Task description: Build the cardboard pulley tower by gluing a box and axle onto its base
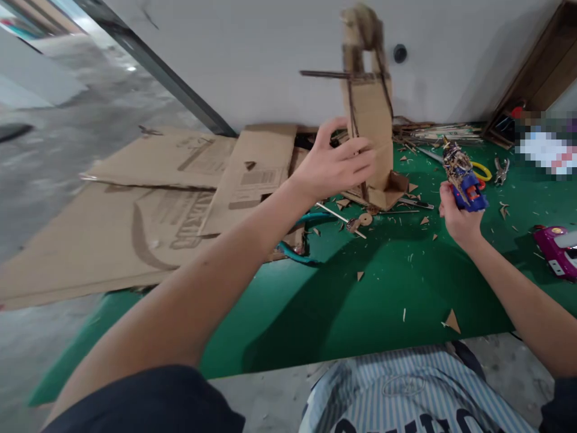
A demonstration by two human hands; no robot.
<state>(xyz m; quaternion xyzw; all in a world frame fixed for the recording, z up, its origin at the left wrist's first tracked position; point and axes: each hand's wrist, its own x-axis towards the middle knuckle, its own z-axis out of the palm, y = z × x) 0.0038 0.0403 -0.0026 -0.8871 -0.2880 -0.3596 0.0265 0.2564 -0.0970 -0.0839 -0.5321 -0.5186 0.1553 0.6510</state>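
Note:
My left hand (340,162) grips the side of a tall cardboard model (377,117) with dark thin sticks along its edges. A rounded part tops it and a small folded tray forms its foot; the upper part is slightly blurred. In my right hand (462,219) is a blue hot glue gun (471,189), its front crusted with brown scraps. It points away from me, to the right of the model. Below the model lie a thin stick with a small cardboard disc (365,219) and a utility knife (418,204).
Flat cardboard sheets (112,222) cover the left side of the green table (288,325). Teal-handled pliers (297,257) lie beside them. Yellow-handled scissors (483,171), small metal pliers (502,171), a bundle of sticks (446,133) and a magenta device (556,252) are at right.

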